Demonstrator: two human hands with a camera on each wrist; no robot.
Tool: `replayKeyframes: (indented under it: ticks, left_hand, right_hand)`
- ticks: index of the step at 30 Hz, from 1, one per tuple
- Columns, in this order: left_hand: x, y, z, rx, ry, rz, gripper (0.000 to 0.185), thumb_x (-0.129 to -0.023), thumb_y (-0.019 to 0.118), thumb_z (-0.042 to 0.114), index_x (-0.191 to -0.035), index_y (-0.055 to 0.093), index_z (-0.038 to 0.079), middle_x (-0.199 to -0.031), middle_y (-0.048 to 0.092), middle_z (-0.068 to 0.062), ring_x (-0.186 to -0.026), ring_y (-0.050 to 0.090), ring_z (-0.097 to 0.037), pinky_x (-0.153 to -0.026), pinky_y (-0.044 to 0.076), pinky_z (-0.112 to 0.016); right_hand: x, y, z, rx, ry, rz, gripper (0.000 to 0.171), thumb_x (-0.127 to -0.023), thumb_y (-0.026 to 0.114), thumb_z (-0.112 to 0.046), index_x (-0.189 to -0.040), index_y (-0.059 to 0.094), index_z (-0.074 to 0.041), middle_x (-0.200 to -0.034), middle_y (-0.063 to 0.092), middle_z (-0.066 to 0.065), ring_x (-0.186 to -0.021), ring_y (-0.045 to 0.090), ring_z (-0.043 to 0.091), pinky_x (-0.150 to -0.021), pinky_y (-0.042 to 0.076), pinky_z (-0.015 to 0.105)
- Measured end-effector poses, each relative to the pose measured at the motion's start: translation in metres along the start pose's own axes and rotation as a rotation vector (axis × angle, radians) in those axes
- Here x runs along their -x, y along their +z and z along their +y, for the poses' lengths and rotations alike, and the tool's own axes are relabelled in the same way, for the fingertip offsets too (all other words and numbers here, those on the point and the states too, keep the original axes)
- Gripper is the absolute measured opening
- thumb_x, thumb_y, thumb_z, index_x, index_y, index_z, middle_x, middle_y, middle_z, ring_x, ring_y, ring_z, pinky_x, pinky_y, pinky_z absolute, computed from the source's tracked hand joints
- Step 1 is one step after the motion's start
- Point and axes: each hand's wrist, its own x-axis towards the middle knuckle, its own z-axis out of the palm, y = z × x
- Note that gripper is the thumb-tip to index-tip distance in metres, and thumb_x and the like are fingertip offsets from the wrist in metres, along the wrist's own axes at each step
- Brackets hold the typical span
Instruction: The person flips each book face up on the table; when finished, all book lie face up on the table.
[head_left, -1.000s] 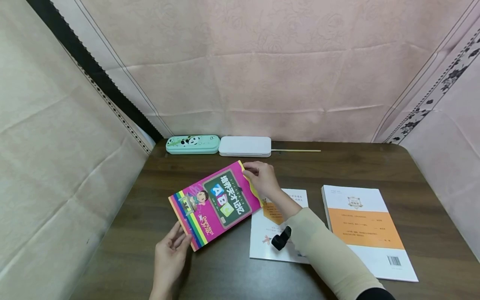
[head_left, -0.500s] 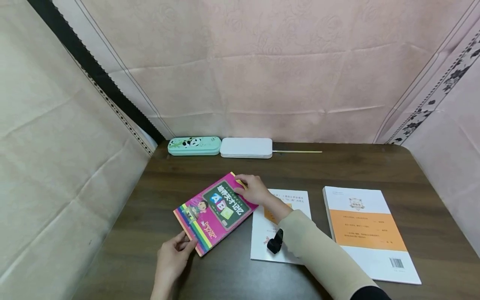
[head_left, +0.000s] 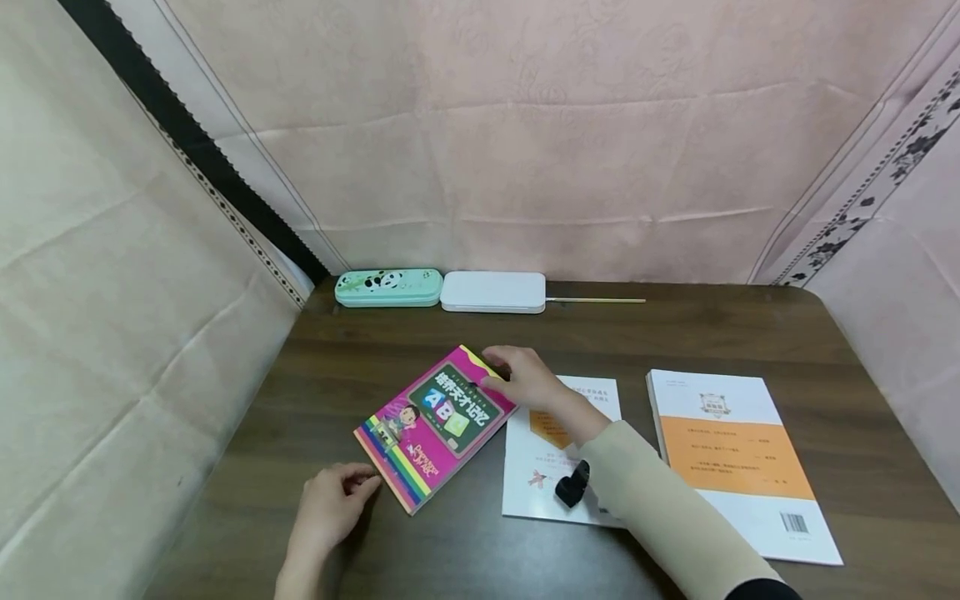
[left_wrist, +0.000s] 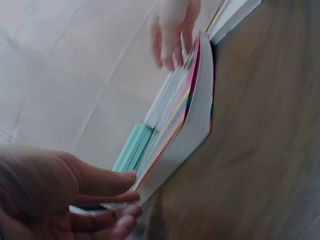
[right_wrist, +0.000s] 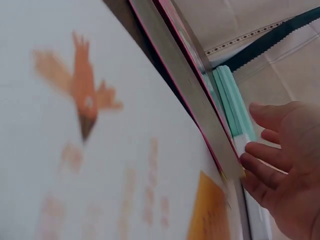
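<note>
A thick pink book [head_left: 438, 421] with a green panel and a rainbow strip lies slanted on the table. My left hand [head_left: 326, 508] is just off its near-left edge, fingers loosely bent with nothing in them; the left wrist view shows the thumb [left_wrist: 112, 181] close to the book's corner. At the far-right end of the book my right hand [head_left: 528, 385] hovers or lightly touches, fingers relaxed and spread in the right wrist view. Under my right forearm is a white book [head_left: 528, 487] with an orange patch, partly covered; the pink book's right corner meets its left edge.
To the right lies a white book or stack with an orange band [head_left: 735, 458]. Along the table's back edge stand a mint panda case [head_left: 388, 288], a white case [head_left: 493, 292] and a thin stick [head_left: 596, 300]. Pale cloth [head_left: 525, 167] hangs behind the table [head_left: 442, 558].
The pink book has been lowered and turned slightly, now lying on the table. My left hand has let go and drawn back left; my right hand has loosened from its far end.
</note>
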Motion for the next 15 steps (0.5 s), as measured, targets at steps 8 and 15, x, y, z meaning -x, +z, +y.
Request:
replayKeyframes:
  ticks: [8, 15]
  left_hand:
    - [-0.019, -0.005, -0.012, -0.003, 0.224, 0.018, 0.054, -0.076, 0.086, -0.002, -0.127, 0.067, 0.0, -0.133, 0.057, -0.016, -0.123, 0.055, -0.039, -0.098, 0.05, -0.055]
    - [-0.035, -0.009, -0.015, -0.026, 0.214, -0.18, 0.091, -0.074, 0.093, 0.018, -0.147, 0.045, -0.007, -0.157, 0.032, -0.028, -0.141, 0.032, -0.053, -0.107, 0.037, -0.065]
  right_hand:
    - [0.027, -0.02, 0.008, 0.112, 0.059, -0.093, 0.067, -0.086, 0.083, -0.034, -0.14, 0.059, -0.004, -0.135, 0.063, 0.01, -0.112, 0.062, 0.024, -0.094, 0.054, 0.039]
    - [0.036, -0.02, 0.011, 0.161, -0.002, -0.123, 0.07, -0.078, 0.09, -0.027, -0.138, 0.061, -0.006, -0.137, 0.062, 0.007, -0.103, 0.061, 0.018, -0.091, 0.053, 0.036]
